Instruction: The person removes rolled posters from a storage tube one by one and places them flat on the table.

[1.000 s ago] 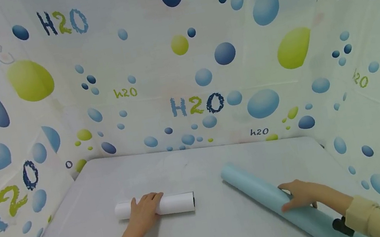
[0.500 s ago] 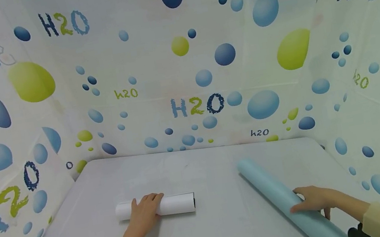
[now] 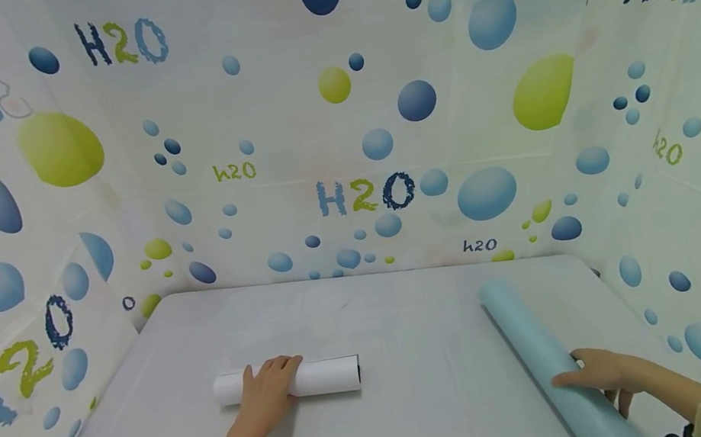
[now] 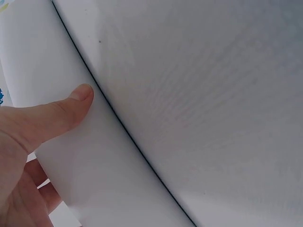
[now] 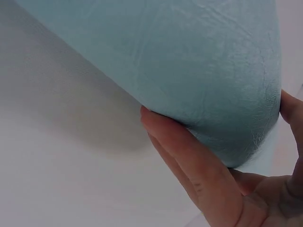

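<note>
A short white paper roll lies crosswise left of the middle of the table, its dark hollow end facing right. My left hand grips it from above. In the left wrist view the thumb lies along the white surface and other fingers go round the far side. To the right, a long light blue roll slants away from me, its near end cut off by the frame. My right hand holds it across the body. The right wrist view shows fingers and thumb on opposite sides of the creased blue surface.
A white-covered table lies beneath both rolls. Its far edge meets a white wall sheet printed with blue and green drops and H2O lettering. Similar sheets enclose the left and right sides.
The light blue roll has moved right across the table with my right hand holding it, and it points more straight away from me. My left hand and the white roll stay in place.
</note>
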Motion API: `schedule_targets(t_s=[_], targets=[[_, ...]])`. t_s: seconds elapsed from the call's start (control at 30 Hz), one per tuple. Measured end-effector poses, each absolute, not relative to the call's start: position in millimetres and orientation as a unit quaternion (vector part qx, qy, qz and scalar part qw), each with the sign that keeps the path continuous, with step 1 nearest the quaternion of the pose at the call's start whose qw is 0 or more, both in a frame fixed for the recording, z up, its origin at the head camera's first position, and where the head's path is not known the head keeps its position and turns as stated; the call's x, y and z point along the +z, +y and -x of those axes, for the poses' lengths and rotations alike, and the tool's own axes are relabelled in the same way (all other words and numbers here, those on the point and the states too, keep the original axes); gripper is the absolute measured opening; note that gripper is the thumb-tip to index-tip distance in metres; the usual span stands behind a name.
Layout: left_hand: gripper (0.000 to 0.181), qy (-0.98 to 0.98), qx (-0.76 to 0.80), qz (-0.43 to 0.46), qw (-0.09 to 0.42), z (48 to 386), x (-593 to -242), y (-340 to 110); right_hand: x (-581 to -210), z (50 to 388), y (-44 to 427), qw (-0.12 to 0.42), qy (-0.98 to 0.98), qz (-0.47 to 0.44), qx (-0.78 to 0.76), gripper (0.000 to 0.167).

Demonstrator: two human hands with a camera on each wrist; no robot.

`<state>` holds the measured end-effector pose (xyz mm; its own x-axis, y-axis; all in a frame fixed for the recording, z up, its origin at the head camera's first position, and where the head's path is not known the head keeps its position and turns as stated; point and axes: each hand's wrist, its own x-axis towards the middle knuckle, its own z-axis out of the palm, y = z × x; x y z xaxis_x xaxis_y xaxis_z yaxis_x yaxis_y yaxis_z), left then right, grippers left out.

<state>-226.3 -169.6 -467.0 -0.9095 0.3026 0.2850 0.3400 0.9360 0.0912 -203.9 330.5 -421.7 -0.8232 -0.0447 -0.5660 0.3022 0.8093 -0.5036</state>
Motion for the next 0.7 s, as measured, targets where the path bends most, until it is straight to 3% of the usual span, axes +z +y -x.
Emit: schedule_targets(t_s=[0.7], targets=[[0.057, -0.975, -0.078, 0.165, 0.129, 227.7, -468.7, -168.6, -421.0, 204.9, 342.7, 0.301, 0.896, -0.094, -0.314, 0.091]])
